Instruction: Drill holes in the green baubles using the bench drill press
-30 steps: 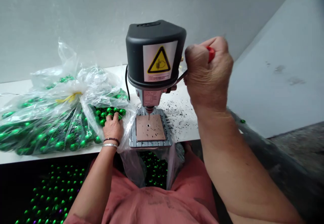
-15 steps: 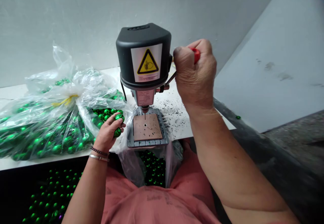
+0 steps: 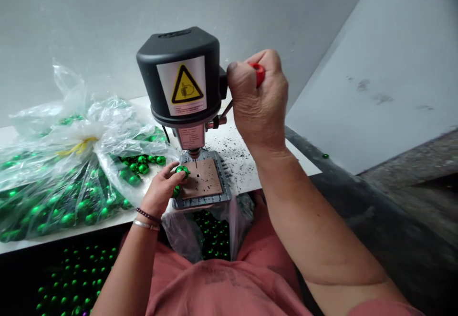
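Seen from the head-worn camera, a compact bench drill press [image 3: 179, 73] with a black rounded motor housing and a yellow triangular warning label is shown standing upright on a white desk [image 3: 239, 182]. Its slim steel drill bit [image 3: 195, 163] is pointed straight down at a square brown plate [image 3: 207, 178], which has a round hole and is seated on a grey metal base.

A glossy green ball [image 3: 182, 170] is pinched in the fingertips of the left hand [image 3: 161, 189], just beside the bit and above the plate's edge. A second green ball [image 3: 175, 191] is tucked lower in the same curled fingers. The hands are well apart: the right hand [image 3: 257, 101] is clamped in a fist around a red-gripped metal lever [image 3: 258, 74], which is angled out from the side of the drill.

Black shavings [image 3: 236, 161] are scattered over the desk. To the left, a crumpled clear plastic bag [image 3: 71, 139] of green balls, tied with yellow, is slumped on the desk. Below, more green balls are seen in a clear bag [image 3: 214, 235] against a pink shirt [image 3: 214, 287].
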`<state>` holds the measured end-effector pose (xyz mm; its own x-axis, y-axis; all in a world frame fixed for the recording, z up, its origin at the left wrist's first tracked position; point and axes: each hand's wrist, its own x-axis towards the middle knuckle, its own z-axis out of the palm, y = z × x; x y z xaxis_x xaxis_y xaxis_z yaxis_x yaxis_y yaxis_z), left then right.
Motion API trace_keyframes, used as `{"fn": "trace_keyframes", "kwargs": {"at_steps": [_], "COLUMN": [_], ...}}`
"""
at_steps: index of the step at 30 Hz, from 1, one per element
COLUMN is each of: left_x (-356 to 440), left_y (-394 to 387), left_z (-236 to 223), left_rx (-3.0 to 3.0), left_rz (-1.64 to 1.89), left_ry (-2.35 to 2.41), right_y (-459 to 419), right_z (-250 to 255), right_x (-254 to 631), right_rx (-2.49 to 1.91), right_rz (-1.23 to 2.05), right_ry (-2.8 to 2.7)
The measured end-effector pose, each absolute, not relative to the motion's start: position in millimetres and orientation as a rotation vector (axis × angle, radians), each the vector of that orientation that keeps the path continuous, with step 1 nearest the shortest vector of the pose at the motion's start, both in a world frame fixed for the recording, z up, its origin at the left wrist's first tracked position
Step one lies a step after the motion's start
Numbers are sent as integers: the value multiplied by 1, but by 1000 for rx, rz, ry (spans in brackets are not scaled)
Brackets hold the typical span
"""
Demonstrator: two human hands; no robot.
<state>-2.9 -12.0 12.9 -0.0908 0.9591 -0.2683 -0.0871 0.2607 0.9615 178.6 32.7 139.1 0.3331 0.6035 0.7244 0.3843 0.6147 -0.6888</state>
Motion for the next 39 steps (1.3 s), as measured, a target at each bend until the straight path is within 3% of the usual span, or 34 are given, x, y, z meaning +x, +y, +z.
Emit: {"fn": "trace_keyframes", "kwargs": {"at_steps": [16,30,39], "left_x": [20,24,26], "left_y": [3,10,6], "left_z": [4,3,2], "left_rx": [1685,1862,1970], "left_rz": [639,559,535], "left_ry": [1872,1762,1796], "right_y": [31,26,-1], "right_z": [138,134,111], "right_x": [182,182,189], "right_rx": [-931,-889,-999], "right_rz": [208,206,-9], "right_ry": [-1302,-1291,-1368]}}
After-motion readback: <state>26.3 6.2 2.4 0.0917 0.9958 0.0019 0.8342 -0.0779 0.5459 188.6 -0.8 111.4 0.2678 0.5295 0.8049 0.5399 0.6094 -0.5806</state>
